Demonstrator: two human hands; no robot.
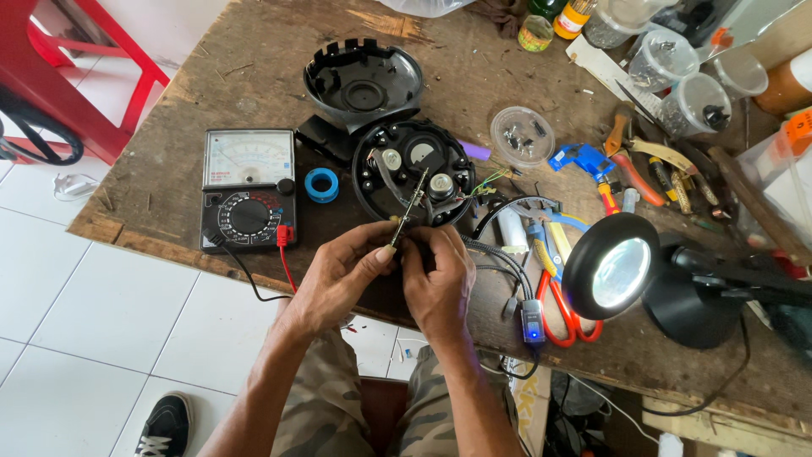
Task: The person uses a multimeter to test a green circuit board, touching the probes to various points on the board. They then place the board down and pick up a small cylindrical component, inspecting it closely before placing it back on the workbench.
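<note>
Two hands at bench edge. Left hand [342, 269] and right hand [436, 272] both pinch one thin metal tool [409, 209], tip over round black housing [413, 179]. One multimeter [249, 188], one blue tape roll [321, 184], one magnifier lamp [611, 267], one red-handled scissors [562, 309].

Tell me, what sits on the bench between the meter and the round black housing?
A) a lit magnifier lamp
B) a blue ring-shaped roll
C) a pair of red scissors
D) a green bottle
B: a small blue roll lies on the bench right of the meter and left of the open round housing; the scissors and lamp are far to the right.
</note>
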